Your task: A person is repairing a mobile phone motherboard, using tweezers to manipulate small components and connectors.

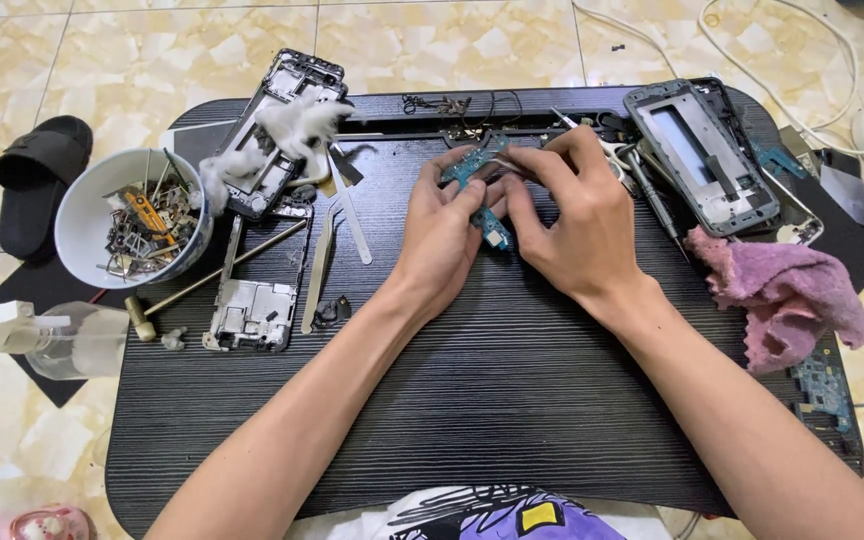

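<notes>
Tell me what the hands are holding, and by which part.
Both hands, left hand and right hand, pinch a small teal circuit board by its edges.

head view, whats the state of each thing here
circuit board: held by both hands
left hand: gripping board
right hand: gripping board
phone frame: stripped, lying flat
white bowl: holds small parts
pink cloth: crumpled
tweezers: lying loose

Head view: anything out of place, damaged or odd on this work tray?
Yes. White cotton tufts lie strewn over a stripped phone frame at upper left. A second bare frame sits askew at upper right beside a crumpled pink cloth. Both hands, left hand and right hand, pinch a small blue circuit board.
</notes>
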